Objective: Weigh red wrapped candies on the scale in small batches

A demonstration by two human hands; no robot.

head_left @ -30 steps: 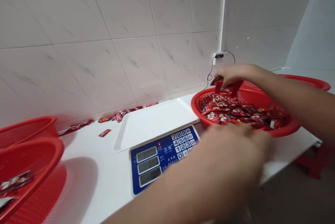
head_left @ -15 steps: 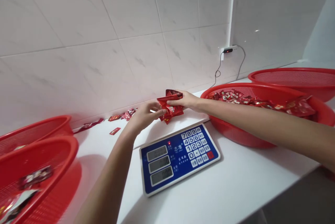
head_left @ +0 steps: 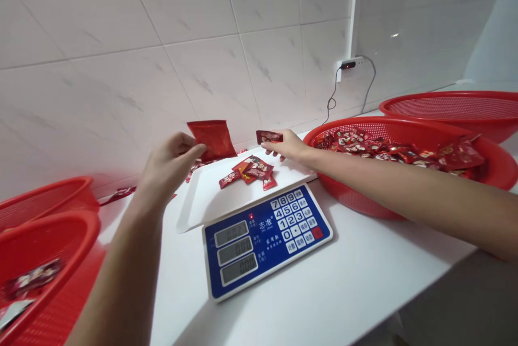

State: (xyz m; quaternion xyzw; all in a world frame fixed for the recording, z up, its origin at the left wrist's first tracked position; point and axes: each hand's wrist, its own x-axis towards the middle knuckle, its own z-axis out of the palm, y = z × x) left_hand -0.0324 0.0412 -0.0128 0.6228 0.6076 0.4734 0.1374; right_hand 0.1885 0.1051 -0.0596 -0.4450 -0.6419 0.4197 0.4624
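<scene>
My left hand (head_left: 170, 165) pinches a flat, shiny red packet (head_left: 212, 140) by its lower left side, above the left part of the scale's pan. Between the thumb and fingers of my right hand (head_left: 285, 146) is a small dark-red sachet (head_left: 268, 136), over the pan's right end. A loose pile of small red sachets (head_left: 251, 170) lies on the white scale pan (head_left: 206, 200). In front of the pan is the scale's blue panel (head_left: 267, 243), with number keys and three displays.
A red plastic basket (head_left: 343, 189) full of red sachets stands at the right, with another red basket (head_left: 445, 100) behind it. Two red baskets (head_left: 87, 227) are at the left. A cable (head_left: 329, 103) hangs from a wall socket.
My left hand has drawn away leftward with the red packet. Small sachets now lie on the pan, and my right hand keeps a single dark-red one. The view has shifted slightly.
</scene>
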